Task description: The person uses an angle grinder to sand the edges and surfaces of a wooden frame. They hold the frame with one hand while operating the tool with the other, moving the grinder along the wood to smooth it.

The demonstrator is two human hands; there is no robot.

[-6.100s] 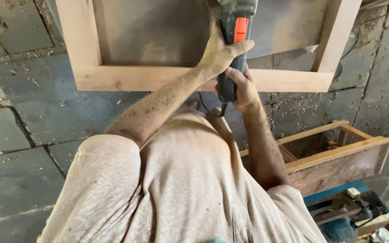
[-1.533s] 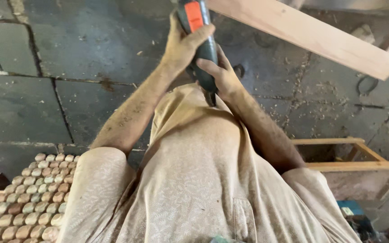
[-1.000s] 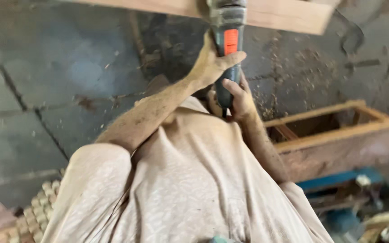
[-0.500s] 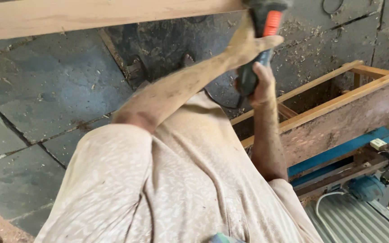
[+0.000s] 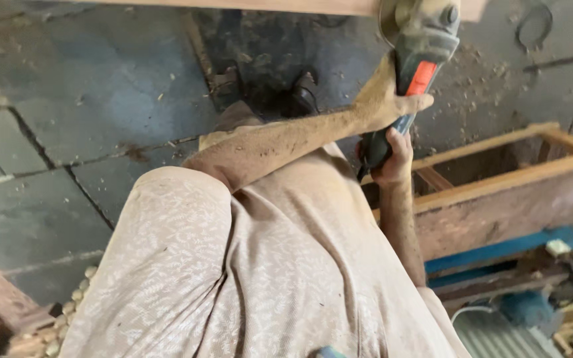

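I grip the angle grinder (image 5: 414, 63) with both hands: my left hand (image 5: 382, 103) wraps its body by the orange switch, my right hand (image 5: 392, 156) clasps its tail. The grinder's head meets the wooden plank (image 5: 266, 5) edge above. Just right of the grinder sits a wooden crate (image 5: 499, 192). I'd judge steady, light pressure and level passes work best here.

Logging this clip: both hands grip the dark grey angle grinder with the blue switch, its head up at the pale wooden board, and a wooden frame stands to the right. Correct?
Not quite: the switch is orange-red, not blue, as the head view shows. Otherwise it holds: the left hand and right hand both grip the dark grey angle grinder, its head up at the pale wooden board, and the wooden frame stands to the right.
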